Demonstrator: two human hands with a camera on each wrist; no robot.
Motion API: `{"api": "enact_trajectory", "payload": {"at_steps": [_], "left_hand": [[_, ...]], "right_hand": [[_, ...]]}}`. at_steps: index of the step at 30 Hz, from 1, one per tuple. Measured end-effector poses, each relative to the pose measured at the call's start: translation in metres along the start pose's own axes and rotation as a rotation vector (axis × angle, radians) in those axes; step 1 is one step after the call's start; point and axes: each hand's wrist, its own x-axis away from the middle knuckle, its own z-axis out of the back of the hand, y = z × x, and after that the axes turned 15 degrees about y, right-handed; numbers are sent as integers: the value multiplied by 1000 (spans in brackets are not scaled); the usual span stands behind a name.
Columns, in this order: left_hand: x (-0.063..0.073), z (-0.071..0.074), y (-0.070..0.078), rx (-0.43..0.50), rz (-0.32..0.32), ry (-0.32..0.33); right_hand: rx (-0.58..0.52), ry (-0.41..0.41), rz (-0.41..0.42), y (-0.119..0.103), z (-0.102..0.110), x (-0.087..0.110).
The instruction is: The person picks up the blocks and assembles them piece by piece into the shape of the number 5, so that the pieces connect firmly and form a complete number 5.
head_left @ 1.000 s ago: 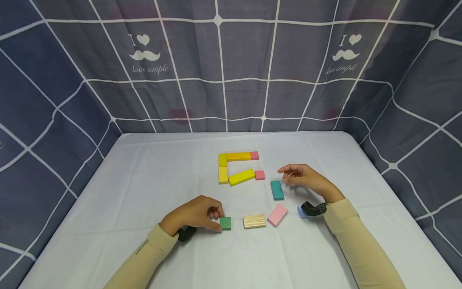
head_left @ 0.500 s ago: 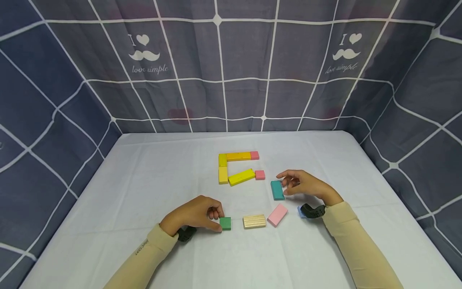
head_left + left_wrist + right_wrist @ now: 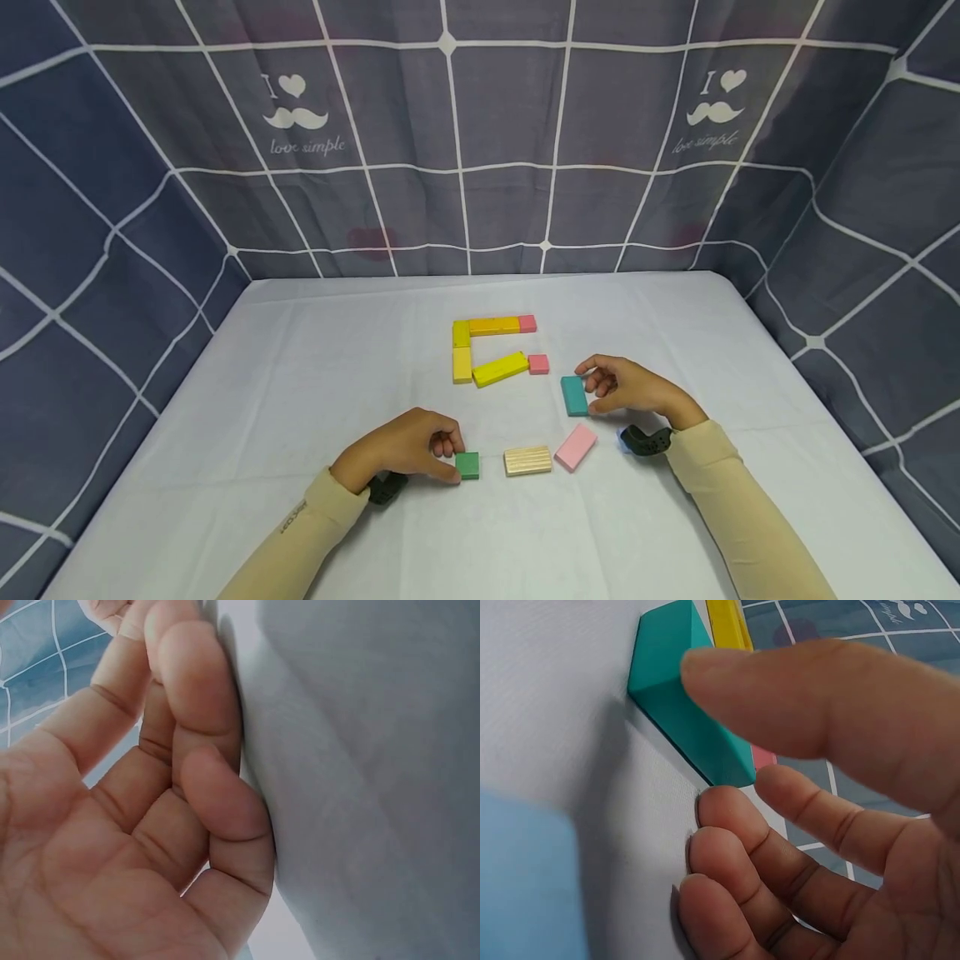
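Note:
In the head view, my left hand [image 3: 405, 446] rests on the table beside a small green block [image 3: 467, 466]. Its thumb and index finger are at the block's left corners and pinch it; the left wrist view shows the other fingers curled, with the block out of sight. My right hand [image 3: 637, 389] is at the right side of a teal block [image 3: 574, 396]. The right wrist view has the thumb in front of the teal block [image 3: 667, 667], with the index fingertip near its end and the other fingers loosely bent on the cloth.
Beyond the hands, yellow blocks [image 3: 461, 365] form an angular shape, with small pink blocks [image 3: 538, 364] at its ends. A ridged beige block [image 3: 527, 461] and a pink block [image 3: 576, 447] lie between the hands. A light-blue block [image 3: 622, 442] is partly hidden under the right wrist.
My right hand has come slightly nearer and to the left, its thumb now up to the teal block. The left hand and the blocks stay in place.

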Motion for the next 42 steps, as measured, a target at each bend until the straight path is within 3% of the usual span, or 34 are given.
{"api": "enact_trajectory", "payload": {"at_steps": [14,24,42], "left_hand": [[0,-1,-1,6,-6,4],[0,0,0,3,-13,2],[0,0,3,14,-19,4]], "right_hand": [[134,54,-23,-7,-6,-1],[248,66,28,-17,-17,1],[309,106,62,-27,-37,-2]]}}
